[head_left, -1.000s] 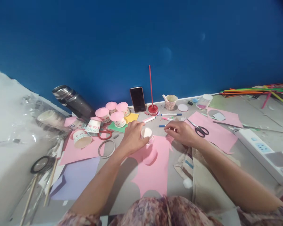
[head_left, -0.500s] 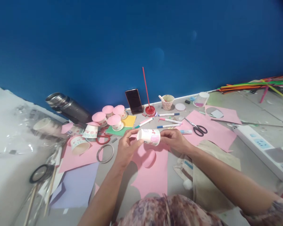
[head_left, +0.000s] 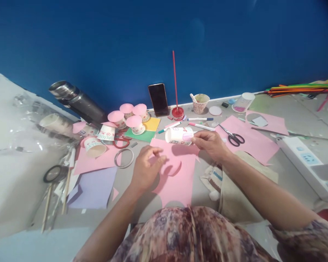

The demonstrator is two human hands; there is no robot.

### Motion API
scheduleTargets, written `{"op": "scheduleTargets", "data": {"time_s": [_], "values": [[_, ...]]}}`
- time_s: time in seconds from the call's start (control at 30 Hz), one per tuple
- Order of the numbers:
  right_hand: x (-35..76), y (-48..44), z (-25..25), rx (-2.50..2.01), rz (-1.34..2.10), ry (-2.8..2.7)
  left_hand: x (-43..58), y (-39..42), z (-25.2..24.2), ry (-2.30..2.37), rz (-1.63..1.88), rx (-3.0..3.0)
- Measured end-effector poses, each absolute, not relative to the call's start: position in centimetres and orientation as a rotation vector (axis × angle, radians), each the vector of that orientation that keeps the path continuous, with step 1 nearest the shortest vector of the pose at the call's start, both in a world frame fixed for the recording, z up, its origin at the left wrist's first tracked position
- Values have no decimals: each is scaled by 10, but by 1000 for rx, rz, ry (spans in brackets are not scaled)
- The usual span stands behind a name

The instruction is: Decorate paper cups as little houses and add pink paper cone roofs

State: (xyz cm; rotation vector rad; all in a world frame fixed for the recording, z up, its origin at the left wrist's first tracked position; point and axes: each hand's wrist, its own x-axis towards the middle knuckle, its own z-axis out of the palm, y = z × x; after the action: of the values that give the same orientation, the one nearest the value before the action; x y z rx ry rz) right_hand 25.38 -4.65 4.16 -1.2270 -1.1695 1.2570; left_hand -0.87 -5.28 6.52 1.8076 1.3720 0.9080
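A white paper cup with drawn patterns and a pink patch lies sideways in the air, its rim pinched by my right hand. My left hand is apart from the cup, fingers curved and spread with nothing between them. Below both hands lies a pink paper sheet with curved cut-outs along its edge. A pink paper disc rests on that sheet, close to my left fingertips. Decorated cups with pink disc tops stand in a group at the left; another decorated cup lies tipped over.
Black-handled scissors lie on pink paper at the right. Markers, a phone and a red holder with a stick are near the blue wall. A tape roll, thermos and power strip flank the work area.
My left hand has let go of the cup and moved down toward the pink disc. My right hand keeps hold of the cup. The camera view has tilted downward.
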Motion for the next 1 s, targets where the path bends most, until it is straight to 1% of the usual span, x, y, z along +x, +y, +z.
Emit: {"op": "scheduleTargets", "data": {"time_s": [0.1, 0.17, 0.27, 0.43, 0.67, 0.87, 1.0], "values": [[264, -42, 38, -1230, 1234, -1133, -24, -77, 65, 1320, 672, 1953], [268, -40, 33, -1228, 1217, -1118, -33, -83, 58, 1452, 593, 1886], [270, -39, 28, -1230, 1218, -1126, -37, -75, 45, 1606, 509, 1825], [273, -38, 25, -1240, 1243, -1126, -20, -56, 42, 1591, 318, 1959], [276, -38, 28, -1283, 1256, -1156, -11, -77, 48, 1268, 467, 2162], [272, -38, 34, -1299, 1276, -1215, -11, -83, 33, 1254, 461, 2338], [276, -37, 31, -1286, 1282, -1207, -18, -78, 34, 1216, 558, 2402]]}}
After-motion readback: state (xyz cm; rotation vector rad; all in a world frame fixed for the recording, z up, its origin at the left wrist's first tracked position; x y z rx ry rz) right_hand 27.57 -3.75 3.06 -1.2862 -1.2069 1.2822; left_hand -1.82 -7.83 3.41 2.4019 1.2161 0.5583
